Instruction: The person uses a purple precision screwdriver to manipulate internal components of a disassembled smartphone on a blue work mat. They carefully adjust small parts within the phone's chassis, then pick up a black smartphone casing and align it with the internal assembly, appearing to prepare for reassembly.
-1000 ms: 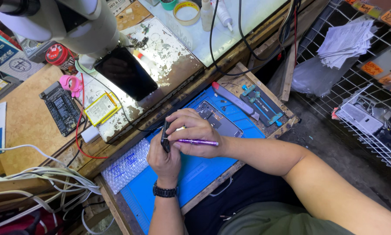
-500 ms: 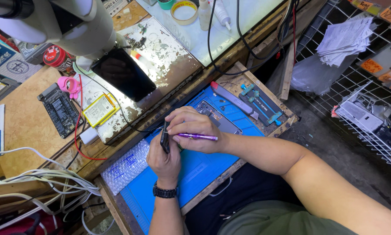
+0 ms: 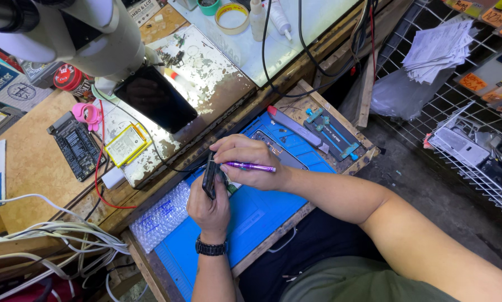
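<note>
Two hands: both meet over the blue mat [image 3: 262, 218], touching each other.
Left hand [image 3: 209, 204]: its grip is closed tight around a dark phone [image 3: 209, 174], held up on its edge. A black watch [image 3: 210, 247] is on the wrist.
Right hand [image 3: 248, 162]: its fingers curl shut on a purple tool [image 3: 251, 166], which lies flat across the hand. The fingertips touch the top of the phone.
Phone: above the near left part of the mat, between the two hands, not lying down.
Mat: it sits on a wooden tray [image 3: 368, 152] in front of the person. A grey frame [image 3: 281, 151] lies on it just behind the right hand. A long grey bar [image 3: 295, 126] with a red end and a blue clamp [image 3: 332, 131] lie at the far edge.
Bubble wrap [image 3: 161, 218]: on the left end of the mat, near the left hand.
Counter [image 3: 33, 184]: behind the mat. On it are a black tablet [image 3: 156, 99], a yellow battery [image 3: 126, 145], a black board [image 3: 76, 146] and a pink ring [image 3: 87, 114].
Wires [image 3: 49, 235]: a white bunch lies at the left.
Microscope [image 3: 72, 33]: big and white, over the counter at the top left.
Tape roll [image 3: 232, 17]: at the top, well apart from the hands.
</note>
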